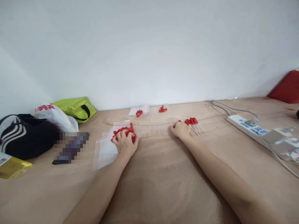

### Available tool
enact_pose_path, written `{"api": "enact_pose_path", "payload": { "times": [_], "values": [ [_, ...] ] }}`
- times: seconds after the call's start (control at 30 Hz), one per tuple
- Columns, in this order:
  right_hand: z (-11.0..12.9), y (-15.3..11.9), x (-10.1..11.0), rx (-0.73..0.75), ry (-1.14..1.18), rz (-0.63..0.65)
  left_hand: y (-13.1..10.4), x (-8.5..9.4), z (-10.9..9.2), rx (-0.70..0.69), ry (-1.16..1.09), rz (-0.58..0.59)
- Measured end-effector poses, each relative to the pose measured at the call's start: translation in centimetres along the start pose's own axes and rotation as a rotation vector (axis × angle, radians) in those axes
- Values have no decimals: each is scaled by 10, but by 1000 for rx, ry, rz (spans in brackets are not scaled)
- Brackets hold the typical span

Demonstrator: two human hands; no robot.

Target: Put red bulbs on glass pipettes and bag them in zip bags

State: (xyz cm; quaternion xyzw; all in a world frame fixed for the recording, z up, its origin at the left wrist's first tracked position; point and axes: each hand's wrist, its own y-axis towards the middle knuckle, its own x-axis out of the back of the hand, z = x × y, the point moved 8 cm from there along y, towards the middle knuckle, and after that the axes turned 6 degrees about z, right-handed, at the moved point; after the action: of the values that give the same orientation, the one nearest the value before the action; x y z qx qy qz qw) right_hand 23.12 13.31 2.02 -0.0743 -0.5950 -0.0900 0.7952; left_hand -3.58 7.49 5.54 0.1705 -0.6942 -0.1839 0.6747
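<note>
Head view: I see the left hand (125,141), fingers apart, on red caps (131,128) at eleven o'clock, the right hand (181,129) by thin rods (161,128) at one, its pinch unclear.

The wood-grained table (158,186) carries clear zip bags (106,157), a row of pale sticks (150,127) and a fan of red-capped pieces (192,120); a white power strip (245,127) lies right, a striped black item (32,137), lime-green pouch (71,107) and gold packet (15,168) left.
</note>
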Motion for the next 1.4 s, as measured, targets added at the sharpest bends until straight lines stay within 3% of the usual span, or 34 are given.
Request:
{"api": "enact_pose_path", "payload": {
  "times": [0.23,0.4,0.5,0.6,0.7,0.9,1.4],
  "values": [
    [7,-1,-1,11,-44,22,-1,6,-8,-20,-42,-33],
    [4,-12,10,92,3,-212,-5,13,-17,-73,-142,-112],
    [9,-32,14,332,121,-328,-10,10,-31,-194,-261,-50],
    [20,-64,9,657,220,-293,-17,5,-47,-309,-379,52],
    [26,-91,3,834,251,-226,-23,4,-63,-385,-458,119],
    [32,-98,5,835,256,-187,-26,-2,-77,-402,-502,177],
    [41,-100,2,956,257,-111,-24,0,-79,-415,-610,254]
  ]
}}
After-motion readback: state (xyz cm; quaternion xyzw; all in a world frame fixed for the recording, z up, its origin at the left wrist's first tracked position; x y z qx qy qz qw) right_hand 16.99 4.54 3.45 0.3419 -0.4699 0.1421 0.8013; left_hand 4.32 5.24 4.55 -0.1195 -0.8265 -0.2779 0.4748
